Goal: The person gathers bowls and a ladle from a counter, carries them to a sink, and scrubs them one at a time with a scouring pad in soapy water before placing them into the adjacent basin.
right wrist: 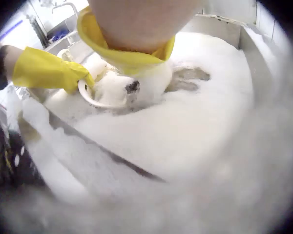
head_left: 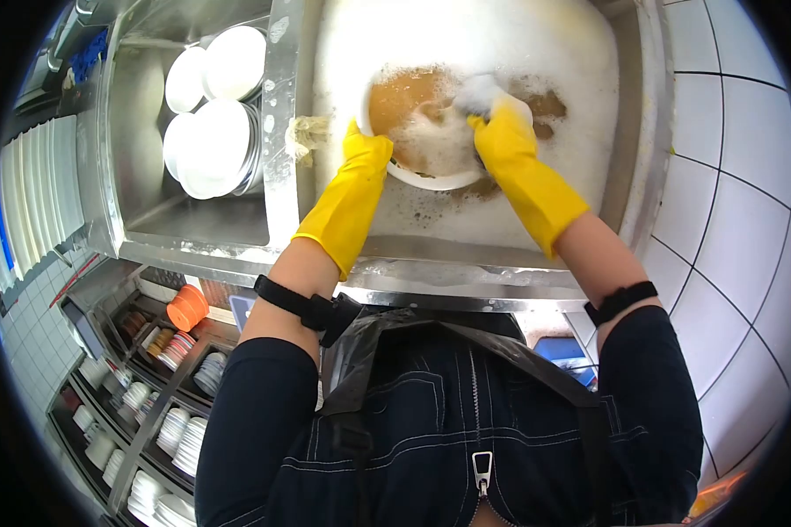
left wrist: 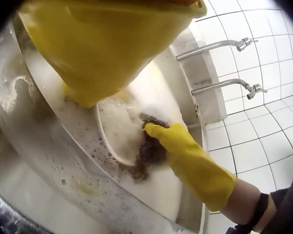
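Note:
Both hands wear yellow rubber gloves. A white round bowl (head_left: 439, 183) lies tilted in the foamy water of the right-hand basin, brownish water and suds inside it. The left hand (head_left: 360, 171) grips the bowl's left rim, thumb at the edge. At the bowl's right side the right hand (head_left: 518, 154) holds a dark scrubber (left wrist: 149, 141), partly covered by foam. In the right wrist view the left hand (right wrist: 53, 72) pinches the rim (right wrist: 95, 103), and a dark bit of the scrubber (right wrist: 132, 87) shows beneath the right glove.
Stacked white plates (head_left: 215, 145) stand in the left basin, beyond a metal divider (head_left: 281, 105) with a pale cloth (head_left: 306, 136) on it. Two taps (left wrist: 219, 88) project from the tiled wall. Shelves of dishes (head_left: 180, 435) are at lower left, more plates (head_left: 44, 193) at far left.

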Demonstrator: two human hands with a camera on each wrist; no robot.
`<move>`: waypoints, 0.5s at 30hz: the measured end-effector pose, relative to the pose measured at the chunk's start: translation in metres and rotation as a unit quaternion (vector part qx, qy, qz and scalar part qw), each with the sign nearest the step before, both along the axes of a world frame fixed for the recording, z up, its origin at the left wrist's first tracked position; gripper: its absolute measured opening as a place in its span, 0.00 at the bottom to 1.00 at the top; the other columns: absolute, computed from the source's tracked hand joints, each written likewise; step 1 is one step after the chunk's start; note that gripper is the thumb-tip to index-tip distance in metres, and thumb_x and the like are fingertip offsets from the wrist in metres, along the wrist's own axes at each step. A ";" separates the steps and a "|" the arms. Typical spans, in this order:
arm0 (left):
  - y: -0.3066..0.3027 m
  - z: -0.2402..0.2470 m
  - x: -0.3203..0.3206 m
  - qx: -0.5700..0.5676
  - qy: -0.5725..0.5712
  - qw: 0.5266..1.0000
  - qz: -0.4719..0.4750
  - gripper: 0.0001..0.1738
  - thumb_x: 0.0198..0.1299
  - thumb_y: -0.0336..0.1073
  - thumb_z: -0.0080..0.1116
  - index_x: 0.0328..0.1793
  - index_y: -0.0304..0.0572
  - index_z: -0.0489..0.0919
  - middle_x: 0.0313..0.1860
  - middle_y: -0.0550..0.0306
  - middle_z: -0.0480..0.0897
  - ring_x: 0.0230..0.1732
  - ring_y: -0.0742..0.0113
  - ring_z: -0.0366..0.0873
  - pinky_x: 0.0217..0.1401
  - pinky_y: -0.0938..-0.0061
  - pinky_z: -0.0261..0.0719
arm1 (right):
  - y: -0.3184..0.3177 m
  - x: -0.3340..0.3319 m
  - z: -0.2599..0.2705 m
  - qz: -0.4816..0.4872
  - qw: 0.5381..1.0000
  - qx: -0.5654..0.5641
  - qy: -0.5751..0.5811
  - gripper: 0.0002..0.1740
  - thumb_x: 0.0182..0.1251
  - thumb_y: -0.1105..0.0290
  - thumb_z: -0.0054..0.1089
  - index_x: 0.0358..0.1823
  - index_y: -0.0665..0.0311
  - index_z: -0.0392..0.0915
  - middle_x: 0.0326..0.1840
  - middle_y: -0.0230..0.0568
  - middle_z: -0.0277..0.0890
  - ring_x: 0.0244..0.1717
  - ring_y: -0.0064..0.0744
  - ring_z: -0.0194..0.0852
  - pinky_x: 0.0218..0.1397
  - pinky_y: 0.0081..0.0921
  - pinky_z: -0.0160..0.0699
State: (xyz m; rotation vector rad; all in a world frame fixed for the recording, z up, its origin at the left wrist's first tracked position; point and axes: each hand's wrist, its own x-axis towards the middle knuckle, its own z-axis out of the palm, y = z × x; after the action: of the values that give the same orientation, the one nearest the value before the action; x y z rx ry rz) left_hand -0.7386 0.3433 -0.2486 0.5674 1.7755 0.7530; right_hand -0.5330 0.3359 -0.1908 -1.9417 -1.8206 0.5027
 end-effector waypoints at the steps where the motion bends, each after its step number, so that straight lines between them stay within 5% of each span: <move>1: 0.002 -0.004 -0.003 -0.032 0.049 0.998 -0.027 0.39 0.47 0.15 0.55 0.70 0.43 0.68 0.56 0.53 0.80 0.57 0.58 0.78 0.58 0.70 0.76 | 0.009 -0.004 -0.017 -0.073 0.997 -0.032 0.020 0.16 0.55 0.72 0.63 0.47 0.59 0.79 0.45 0.52 0.80 0.49 0.53 0.78 0.52 0.38 0.76; 4: 0.007 -0.005 -0.008 -0.068 0.096 0.992 -0.055 0.39 0.48 0.22 0.60 0.71 0.45 0.67 0.55 0.52 0.81 0.56 0.59 0.79 0.56 0.71 0.77 | 0.043 -0.018 -0.057 -0.283 0.947 -0.127 0.084 0.15 0.55 0.70 0.65 0.47 0.57 0.80 0.45 0.49 0.81 0.48 0.49 0.80 0.49 0.35 0.77; 5: 0.006 -0.005 -0.010 -0.076 0.095 0.991 -0.060 0.40 0.49 0.25 0.61 0.72 0.46 0.67 0.55 0.52 0.81 0.55 0.60 0.79 0.55 0.71 0.77 | 0.052 -0.023 -0.064 -0.281 0.947 -0.129 0.086 0.15 0.55 0.70 0.65 0.47 0.57 0.80 0.45 0.49 0.81 0.48 0.49 0.80 0.49 0.35 0.77; 8: -0.002 -0.010 -0.018 -0.071 0.120 0.981 -0.135 0.40 0.50 0.28 0.62 0.73 0.48 0.66 0.56 0.50 0.81 0.56 0.58 0.78 0.56 0.70 0.76 | 0.074 -0.041 -0.072 -0.219 0.956 -0.064 0.186 0.17 0.54 0.70 0.65 0.48 0.55 0.79 0.47 0.50 0.81 0.49 0.49 0.80 0.50 0.35 0.77; 11: -0.006 -0.014 -0.026 -0.098 0.085 0.980 -0.150 0.41 0.48 0.25 0.60 0.73 0.47 0.66 0.55 0.50 0.81 0.54 0.58 0.79 0.55 0.70 0.77 | 0.095 -0.066 -0.067 -0.121 0.924 -0.337 0.133 0.27 0.56 0.68 0.64 0.60 0.53 0.71 0.48 0.51 0.80 0.48 0.45 0.80 0.49 0.36 0.77; 15: -0.017 -0.064 -0.038 -0.132 0.149 0.960 -0.199 0.37 0.47 0.23 0.58 0.70 0.48 0.71 0.52 0.51 0.83 0.52 0.58 0.81 0.51 0.67 0.79 | 0.064 -0.080 -0.031 -0.004 0.900 -0.377 0.219 0.31 0.56 0.68 0.64 0.63 0.58 0.67 0.50 0.51 0.79 0.47 0.45 0.79 0.48 0.36 0.77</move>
State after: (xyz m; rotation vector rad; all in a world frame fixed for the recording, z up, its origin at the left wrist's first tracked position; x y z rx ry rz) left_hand -0.7763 0.3261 -0.3128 0.8556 1.9124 0.1520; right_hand -0.6134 0.3995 -0.2222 -2.0236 -1.4191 1.6890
